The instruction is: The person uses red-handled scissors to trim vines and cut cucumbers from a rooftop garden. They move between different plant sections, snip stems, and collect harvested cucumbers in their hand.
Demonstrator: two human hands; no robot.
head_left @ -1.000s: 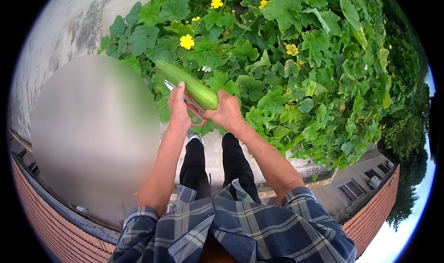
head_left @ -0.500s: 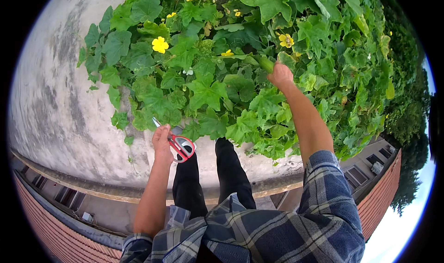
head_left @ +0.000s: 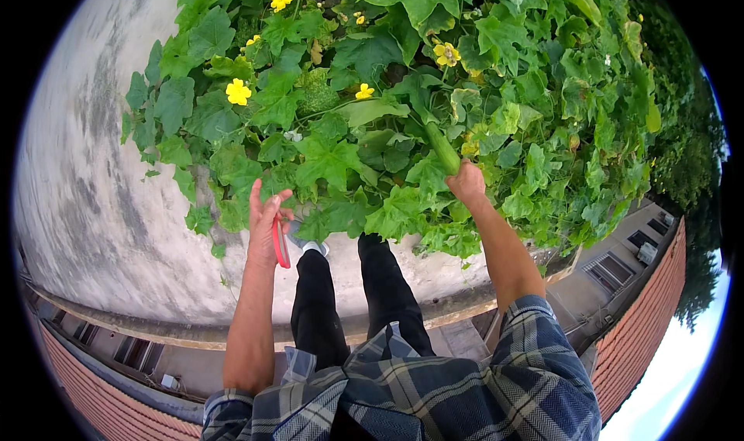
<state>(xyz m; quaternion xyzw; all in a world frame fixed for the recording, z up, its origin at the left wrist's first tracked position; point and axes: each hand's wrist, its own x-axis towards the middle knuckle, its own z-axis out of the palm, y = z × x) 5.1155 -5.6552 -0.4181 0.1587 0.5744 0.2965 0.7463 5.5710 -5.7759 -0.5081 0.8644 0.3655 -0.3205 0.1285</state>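
My right hand (head_left: pixel 467 182) is closed around the lower end of a long green luffa gourd (head_left: pixel 441 146). The gourd's upper end reaches in among the vine leaves (head_left: pixel 329 158), and its stem there is partly covered. On the left, my left hand (head_left: pixel 266 212) has some fingers raised and parted while the scissors (head_left: pixel 280 244) rest in its palm. Only their red handle shows, seen nearly edge-on; the blades are hidden by the hand. That hand is just in front of the leaves, apart from the gourd.
Yellow flowers (head_left: pixel 238 92) dot the dense vine. Under it lies a stained pale concrete surface (head_left: pixel 93 177), which ends in a raised edge (head_left: pixel 178 331) close behind my feet. Beyond that edge, lower down, are buildings with tiled roofs (head_left: pixel 647 309).
My right hand has drawn the gourd down toward me, and more of it shows. The left hand has lifted slightly, its fingers have spread, and the scissors have turned edge-on.
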